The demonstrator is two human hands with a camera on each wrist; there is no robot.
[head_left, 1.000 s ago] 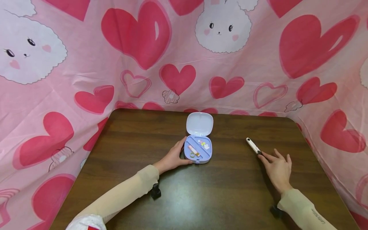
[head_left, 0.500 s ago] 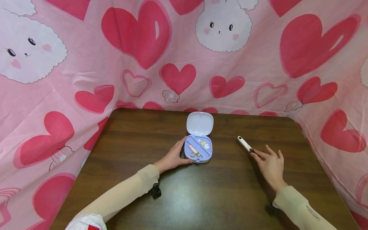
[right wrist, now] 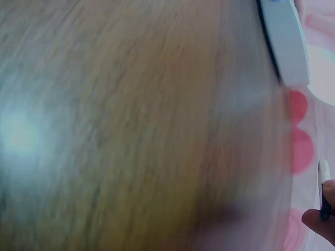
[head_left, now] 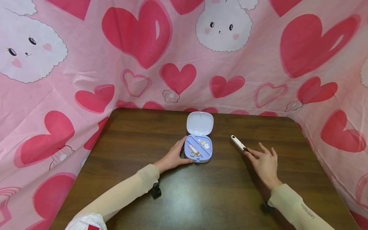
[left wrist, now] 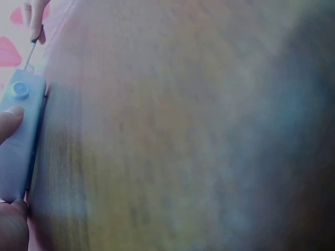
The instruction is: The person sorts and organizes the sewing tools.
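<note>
A small lilac box (head_left: 192,140) stands on the table with its pale lid (head_left: 200,123) raised at the back. My left hand (head_left: 172,158) grips its left side, thumb at the front near the round catch (left wrist: 20,90). Inside the box lie a small pink, white and gold stick (head_left: 194,150), a ring-like piece (head_left: 192,154) and several tiny white and yellow pieces (head_left: 204,144) beyond a diagonal divider. Right of the box, my right hand (head_left: 264,167) pinches the dark end of a slim white tool (head_left: 238,142) with a hole at its far tip. Its exact kind cannot be told.
The brown wooden table (head_left: 184,198) has rounded far corners. Pink cloth (head_left: 138,83) printed with hearts and rabbits hangs behind it and at both sides. A black wrist camera (head_left: 156,191) sits under the left cuff; another dark one (head_left: 266,207) is under the right.
My right hand has moved left across the table with the white tool, bringing it closer to the box. The left hand and the box have stayed in place.
</note>
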